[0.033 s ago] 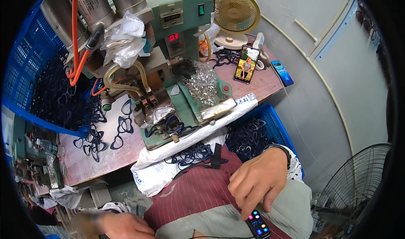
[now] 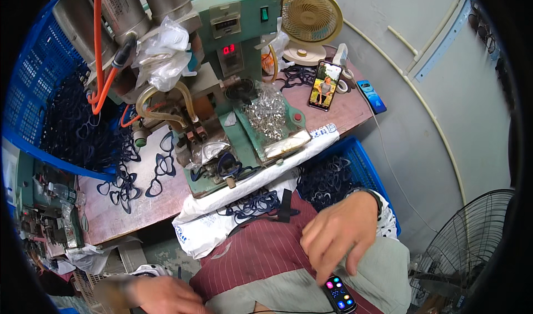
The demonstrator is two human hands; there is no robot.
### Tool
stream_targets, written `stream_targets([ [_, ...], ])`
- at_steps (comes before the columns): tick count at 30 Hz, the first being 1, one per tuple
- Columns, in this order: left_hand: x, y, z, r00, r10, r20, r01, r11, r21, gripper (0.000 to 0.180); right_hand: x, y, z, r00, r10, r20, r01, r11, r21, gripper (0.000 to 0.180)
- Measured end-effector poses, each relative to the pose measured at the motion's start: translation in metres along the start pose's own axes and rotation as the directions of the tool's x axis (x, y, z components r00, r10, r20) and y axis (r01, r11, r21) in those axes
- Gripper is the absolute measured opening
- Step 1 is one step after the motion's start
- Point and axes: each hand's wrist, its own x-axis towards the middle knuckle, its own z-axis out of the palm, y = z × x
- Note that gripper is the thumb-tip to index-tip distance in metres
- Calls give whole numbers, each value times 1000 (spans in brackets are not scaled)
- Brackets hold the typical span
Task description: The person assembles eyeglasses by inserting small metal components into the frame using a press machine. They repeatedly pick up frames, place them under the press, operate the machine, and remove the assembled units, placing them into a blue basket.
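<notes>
The small black device lies on the striped dark red and grey cloth over the person's lap, at the lower edge of the view, and its lit screen shows small coloured icons. The right hand is above it, with the palm turned down. The fingers of this hand are bent and a little spread; the index finger points down to the upper end of the device, and its tip is at that end or just beside it (whether it really touches, I cannot tell). The thumb stands apart from the index finger, to the right of the device's upper end, so nothing is pinched between them. A thin black cord runs along the lower edge toward the device.

The left hand is well apart from the device, at the left side of the lap. Its fingers are blurred and partly cut by the edge, so I cannot tell whether they are spread or pressed together.

In front of the lap, a green machine stands on the table, with dark blue eyeglass frames lying to its left.
</notes>
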Motion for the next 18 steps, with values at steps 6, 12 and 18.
stream_targets([
  [6,-32,-43,15,973,-73,-220,54,994,-91,42,-106,35,-49,101,168,-981,-579,811,80,34],
  [12,-44,-94,86,-179,-472,-863,209,839,-502,37,-301,143,-126,-470,-237,-850,-755,608,248,65],
  [18,-57,-129,100,-329,-614,-718,29,753,-657,29,-324,170,-172,-460,-158,-874,-680,696,232,70],
])
